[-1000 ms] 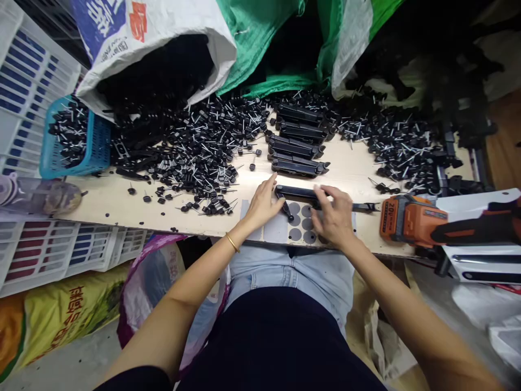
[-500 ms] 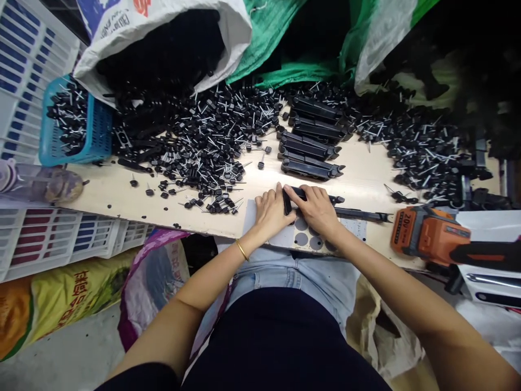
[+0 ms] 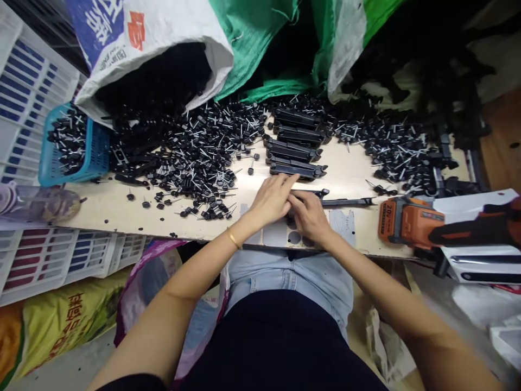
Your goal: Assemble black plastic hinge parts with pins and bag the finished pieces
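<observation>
My left hand (image 3: 272,198) and my right hand (image 3: 308,216) are pressed close together at the near edge of the wooden board (image 3: 358,174). Both have curled fingers around a long black plastic part (image 3: 321,193), whose right end sticks out past my right hand. Under my hands lies a grey sheet with round dark pads (image 3: 293,237). Just beyond my hands, several finished black parts form a stack (image 3: 295,144). A thin black strip (image 3: 348,202) lies to the right of my right hand.
Heaps of small black knobs with metal pins (image 3: 203,152) cover the board left and right (image 3: 399,149). A blue basket (image 3: 73,144) of them stands far left, behind it a white sack (image 3: 154,49). An orange cordless driver (image 3: 411,222) lies at right. White crates (image 3: 61,255) sit below left.
My hands have drawn together over the black part, and my left hand has moved onto it beside my right. The part's left end, open to view before, is now covered.
</observation>
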`<state>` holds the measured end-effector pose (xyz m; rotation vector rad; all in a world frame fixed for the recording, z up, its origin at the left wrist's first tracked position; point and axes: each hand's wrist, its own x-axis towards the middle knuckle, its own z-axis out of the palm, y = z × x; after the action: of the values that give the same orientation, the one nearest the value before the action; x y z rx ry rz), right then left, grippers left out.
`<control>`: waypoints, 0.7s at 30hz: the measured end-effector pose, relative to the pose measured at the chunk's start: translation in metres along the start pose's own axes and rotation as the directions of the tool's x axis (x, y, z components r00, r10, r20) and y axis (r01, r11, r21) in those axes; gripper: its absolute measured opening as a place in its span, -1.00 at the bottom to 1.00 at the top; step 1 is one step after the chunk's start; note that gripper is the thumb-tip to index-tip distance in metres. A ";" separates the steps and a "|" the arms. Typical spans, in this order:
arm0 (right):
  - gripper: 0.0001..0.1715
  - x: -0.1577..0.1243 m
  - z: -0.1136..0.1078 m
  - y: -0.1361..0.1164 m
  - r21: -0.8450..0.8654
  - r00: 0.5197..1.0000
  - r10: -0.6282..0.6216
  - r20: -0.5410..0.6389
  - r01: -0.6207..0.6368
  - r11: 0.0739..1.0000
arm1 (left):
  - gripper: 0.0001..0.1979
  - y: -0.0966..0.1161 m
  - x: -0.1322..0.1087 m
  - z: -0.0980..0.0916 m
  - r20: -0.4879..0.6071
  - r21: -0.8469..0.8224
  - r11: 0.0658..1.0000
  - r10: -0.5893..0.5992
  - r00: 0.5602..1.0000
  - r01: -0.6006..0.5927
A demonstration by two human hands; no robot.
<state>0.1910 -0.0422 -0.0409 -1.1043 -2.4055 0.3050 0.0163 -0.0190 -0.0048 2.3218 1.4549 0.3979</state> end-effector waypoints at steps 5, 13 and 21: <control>-0.81 -0.069 -0.041 -0.003 0.437 0.756 0.646 -0.104 -0.549 0.713 | -0.79 0.005 0.039 0.022 0.238 0.073 0.987 0.122 0.964 -0.143; -0.54 -0.027 -0.034 -0.009 0.943 0.327 0.944 -0.036 -0.302 0.141 | -0.76 0.070 -0.029 0.024 0.189 -0.270 0.963 0.043 0.981 0.009; -0.47 -0.007 -0.040 -0.014 0.965 0.364 0.926 0.098 -0.262 0.001 | -0.68 0.091 -0.051 0.043 0.242 -0.548 0.760 -0.256 0.936 0.349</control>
<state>0.2062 -0.0564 -0.0034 -1.3435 -0.5465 1.2103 0.0850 -0.1080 -0.0041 1.5578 1.3579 0.4795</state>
